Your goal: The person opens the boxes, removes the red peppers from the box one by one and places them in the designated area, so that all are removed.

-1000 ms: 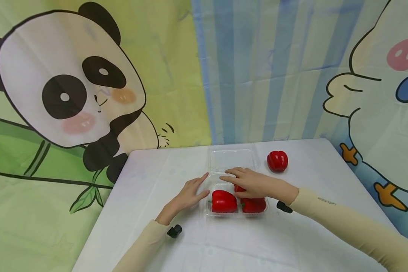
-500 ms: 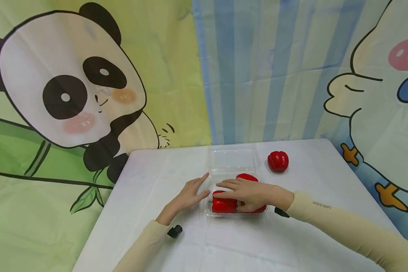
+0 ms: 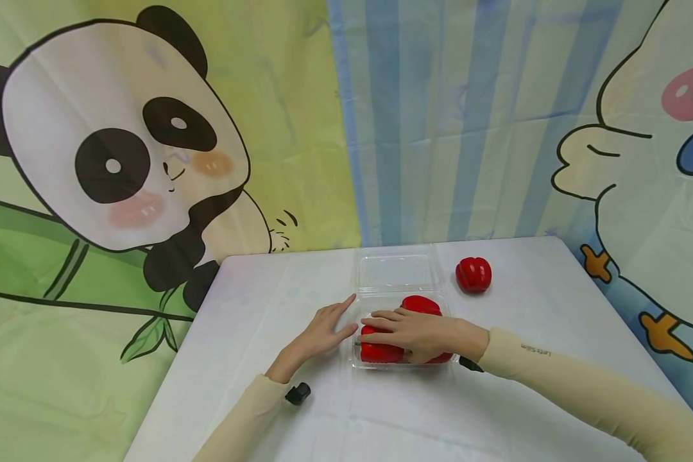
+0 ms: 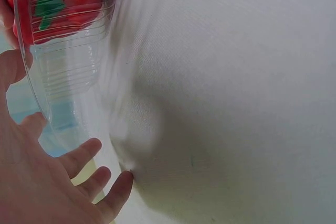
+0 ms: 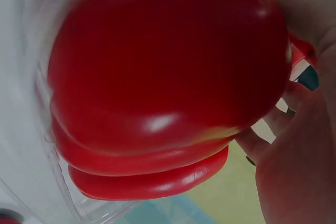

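A clear plastic clamshell box lies on the table with its lid folded back. Red bell peppers sit inside: one at front left, one at the back right, and one at front right, mostly hidden from the head view. My right hand rests over the front-left pepper, fingers stretched across its top, thumb down between the two front peppers. Beside the box's left wall, my left hand is spread; in the left wrist view its thumb touches the rim.
Another red bell pepper sits on the white table behind and right of the box. A printed cloth backdrop with a panda hangs behind the table. Black wrist cameras sit under the wrists.
My right hand has moved left and toward me, from the back-right pepper to over the front-left one, uncovering the back-right pepper. My left hand has stayed in place.
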The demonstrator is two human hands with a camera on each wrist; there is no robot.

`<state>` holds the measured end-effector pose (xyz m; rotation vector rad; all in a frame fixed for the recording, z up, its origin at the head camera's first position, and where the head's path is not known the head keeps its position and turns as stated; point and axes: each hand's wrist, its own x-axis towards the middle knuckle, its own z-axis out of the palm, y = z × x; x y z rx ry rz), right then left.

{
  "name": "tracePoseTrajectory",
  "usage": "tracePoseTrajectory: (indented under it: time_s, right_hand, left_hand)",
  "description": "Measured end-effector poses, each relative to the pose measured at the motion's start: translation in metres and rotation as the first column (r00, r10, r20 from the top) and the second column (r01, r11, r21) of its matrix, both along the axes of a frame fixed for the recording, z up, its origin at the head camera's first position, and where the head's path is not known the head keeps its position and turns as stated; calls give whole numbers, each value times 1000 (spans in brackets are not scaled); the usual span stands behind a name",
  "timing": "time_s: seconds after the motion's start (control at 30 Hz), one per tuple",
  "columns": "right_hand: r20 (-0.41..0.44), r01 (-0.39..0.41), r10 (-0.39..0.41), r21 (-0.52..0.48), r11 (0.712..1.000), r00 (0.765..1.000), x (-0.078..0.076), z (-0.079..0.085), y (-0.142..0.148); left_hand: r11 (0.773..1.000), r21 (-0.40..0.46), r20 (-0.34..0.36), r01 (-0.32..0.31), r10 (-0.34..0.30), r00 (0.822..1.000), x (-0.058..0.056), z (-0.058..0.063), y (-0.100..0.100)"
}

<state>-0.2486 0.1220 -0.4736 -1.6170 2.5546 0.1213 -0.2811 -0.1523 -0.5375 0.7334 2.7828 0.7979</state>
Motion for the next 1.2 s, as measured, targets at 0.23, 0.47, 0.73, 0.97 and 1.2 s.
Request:
tracePoseTrajectory:
  time_s: [0.23,0.47,0.73,0.97,1.2]
  right_hand:
    - [-13,-11,10,-28,1000,1000,0,-2,0]
    - [-43,-28,26,-40,999,999,0,-4,1]
    - [-67,-26,24,-27,999,997,-2,-5,0]
    - [-63,-22,21,-15,1000,998,-1,-2,0]
    - [-30,2,-3,-24,1000,1000,-1,4,0]
  left_hand:
    - [1000,13,3,3,-3,1000,0,0,0]
    - [1000,23,-31,18,-17,999,3,-2,0]
    - [1000,11,-29,12,-11,1000,0,-2,0]
    - [1000,-1,-18,11,-11,1000,0,-3,0]
    - [1000,-4,-20,12,-12,1000,-1,-3,0]
